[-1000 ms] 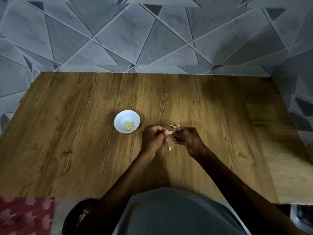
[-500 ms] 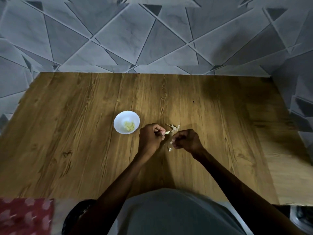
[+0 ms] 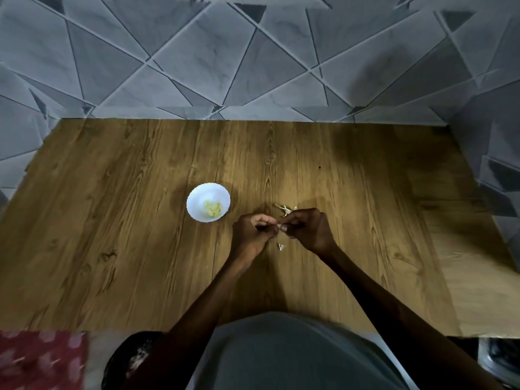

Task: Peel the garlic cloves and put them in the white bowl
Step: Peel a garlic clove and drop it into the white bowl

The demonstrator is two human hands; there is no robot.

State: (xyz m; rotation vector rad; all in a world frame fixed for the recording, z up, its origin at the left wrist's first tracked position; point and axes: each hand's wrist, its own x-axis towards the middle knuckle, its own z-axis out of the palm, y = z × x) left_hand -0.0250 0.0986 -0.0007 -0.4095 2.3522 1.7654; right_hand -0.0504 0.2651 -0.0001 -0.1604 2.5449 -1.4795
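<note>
The left hand and right hand both pinched a clove between them over the worktop, near the bowl.

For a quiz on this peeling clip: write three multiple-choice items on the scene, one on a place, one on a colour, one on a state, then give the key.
1. Where does the white bowl stand relative to the left hand and the right hand?
A) left of both
B) right of both
C) between them

2. What colour are the peeled pieces in the bowl?
A) red
B) pale yellow
C) dark green

3. What are the hands doing?
A) both lie flat and open
B) both pinch a small garlic clove between them
C) both lift the bowl

Key:
1 A, the bowl sits apart from both hands, to their left.
2 B, the pieces look pale yellow against the white.
3 B, the curled fingers of both hands meet on the clove.
</note>
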